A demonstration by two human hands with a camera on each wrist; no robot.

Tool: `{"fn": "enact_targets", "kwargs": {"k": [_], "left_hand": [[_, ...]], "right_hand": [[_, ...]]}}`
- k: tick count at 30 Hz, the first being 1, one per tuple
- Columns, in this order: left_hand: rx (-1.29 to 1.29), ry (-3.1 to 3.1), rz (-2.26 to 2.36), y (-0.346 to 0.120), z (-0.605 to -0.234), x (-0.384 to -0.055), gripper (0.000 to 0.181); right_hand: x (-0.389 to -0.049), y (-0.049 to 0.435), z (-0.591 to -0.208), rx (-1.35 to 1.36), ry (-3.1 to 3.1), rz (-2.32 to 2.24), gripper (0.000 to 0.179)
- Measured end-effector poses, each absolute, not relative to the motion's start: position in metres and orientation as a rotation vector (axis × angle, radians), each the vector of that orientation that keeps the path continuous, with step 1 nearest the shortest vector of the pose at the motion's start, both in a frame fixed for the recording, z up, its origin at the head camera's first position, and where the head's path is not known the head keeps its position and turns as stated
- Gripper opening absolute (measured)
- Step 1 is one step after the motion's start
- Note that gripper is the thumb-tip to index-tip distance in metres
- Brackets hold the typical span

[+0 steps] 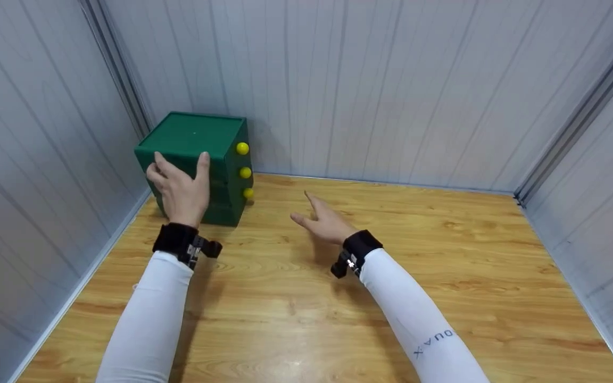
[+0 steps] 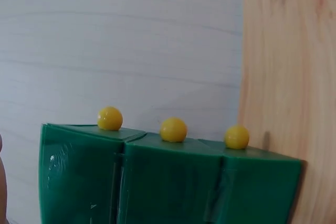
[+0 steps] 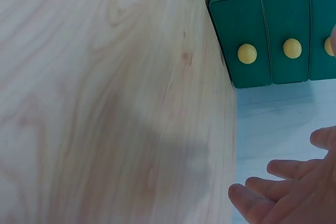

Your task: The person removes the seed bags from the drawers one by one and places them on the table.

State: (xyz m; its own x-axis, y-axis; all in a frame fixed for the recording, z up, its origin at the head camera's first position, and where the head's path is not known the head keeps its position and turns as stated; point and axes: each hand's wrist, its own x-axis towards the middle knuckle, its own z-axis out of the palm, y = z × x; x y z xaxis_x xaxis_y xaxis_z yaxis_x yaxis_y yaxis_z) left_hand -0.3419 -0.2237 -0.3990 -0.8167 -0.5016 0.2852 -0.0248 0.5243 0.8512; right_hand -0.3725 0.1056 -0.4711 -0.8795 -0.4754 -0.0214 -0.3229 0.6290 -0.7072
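A green three-drawer box (image 1: 195, 133) stands at the back left, its drawer fronts turned to the right. Each drawer carries a round yellow knob (image 1: 242, 148); all three drawers look pushed in. My left hand (image 1: 181, 194) is at the near side of the box, thumb and fingers spread, fingertips right by its top edge. Over the floor to the right of the box, my right hand (image 1: 330, 221) holds nothing, with fingers extended toward the drawer side. In the right wrist view the knobs (image 3: 247, 53) face this hand (image 3: 299, 187), apart from it.
Pale panel walls (image 1: 391, 96) enclose the wooden surface (image 1: 418, 255) at the back, left and right. The box sits close to the left wall (image 1: 35, 159) and the back wall. Both wrists wear black straps (image 1: 362, 244) with small cameras.
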Motion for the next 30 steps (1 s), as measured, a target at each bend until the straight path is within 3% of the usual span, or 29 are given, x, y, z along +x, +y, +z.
{"fn": "enact_targets", "kwargs": {"k": [23, 30], "left_hand": [[0.636, -2.371, -1.372, -0.232, -0.382, -0.36, 0.13], [0.644, -2.364, -1.415, -0.23, -0.379, -0.359, 0.126]], "right_hand": [[-0.374, 0.087, -0.467, -0.66, 2.595, -1.131, 0.105], [-0.372, 0.077, -0.467, -0.68, 2.549, -1.157, 0.103]]}}
